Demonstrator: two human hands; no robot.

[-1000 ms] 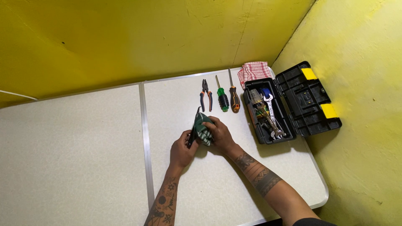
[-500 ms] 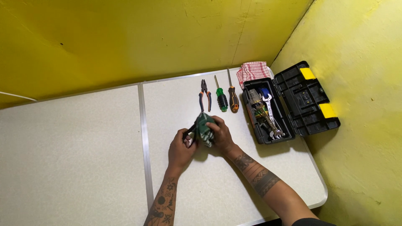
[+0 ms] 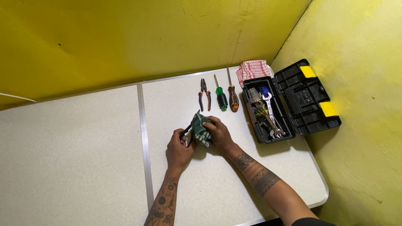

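My left hand (image 3: 179, 146) grips the dark handle end of a small tool (image 3: 187, 130) just above the white table (image 3: 83, 159). A green patterned cloth (image 3: 200, 130) is wrapped around the tool's other end, and my right hand (image 3: 218, 134) presses that cloth against it. Most of the tool is hidden under the cloth and my fingers, so I cannot tell what kind it is. Both hands meet near the middle of the table's right half.
Behind my hands lie pliers (image 3: 204, 93) with orange-black handles, a green-handled screwdriver (image 3: 220, 97) and an orange-handled screwdriver (image 3: 232, 95). An open black toolbox (image 3: 310, 100) with yellow latches holds wrenches at the right. A red checked cloth (image 3: 253, 69) sits by the yellow wall.
My hands stay in the same spot; the cloth has shifted slightly along the tool between my fingers. The view has barely moved.
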